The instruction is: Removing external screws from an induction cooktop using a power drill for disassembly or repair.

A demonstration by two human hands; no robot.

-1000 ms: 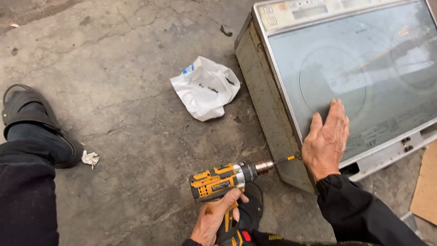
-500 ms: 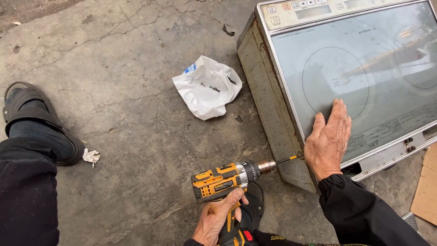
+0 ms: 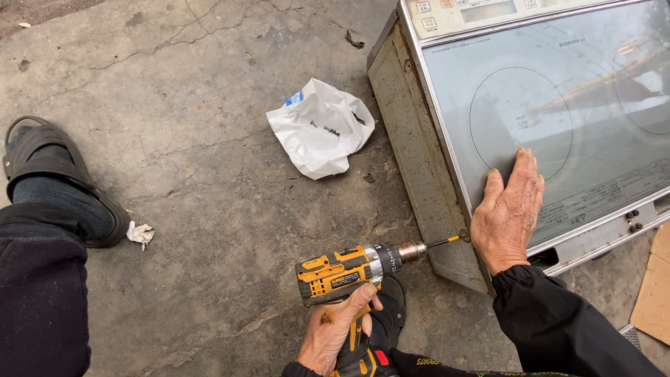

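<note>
The concrete floor [image 3: 209, 105] carries everything; it is cracked and stained. The induction cooktop [image 3: 558, 105] lies on it toward the upper right of the view, glass face up, its rusted metal side wall [image 3: 419, 174] turned toward you. Your left leg, in dark trousers, with a sock and a black sandal [image 3: 56, 181], rests at the floor's left edge. A crumpled white plastic bag [image 3: 321, 132] lies just beside the cooktop's side wall, with small dark bits on it that are too small to tell. A piece of cardboard [image 3: 656, 293] shows at the right edge of the view.

Your right hand [image 3: 509, 213] lies flat and open on the glass near the cooktop's near corner, fingers spread, pressing down rather than grasping anything. Your left hand [image 3: 335, 331] is closed around the handle of the yellow and black cordless drill [image 3: 349, 272], held level just above the floor. Its driver bit [image 3: 443, 242] meets a screw [image 3: 463, 236] low on the side wall at the near corner.

Judged from this, the casing is not yet opened: the glass top sits seated on the box and the screw is still in the wall. Whether other screws are already out cannot be told. A scrap of white paper [image 3: 139, 234] lies beside the sandal.
</note>
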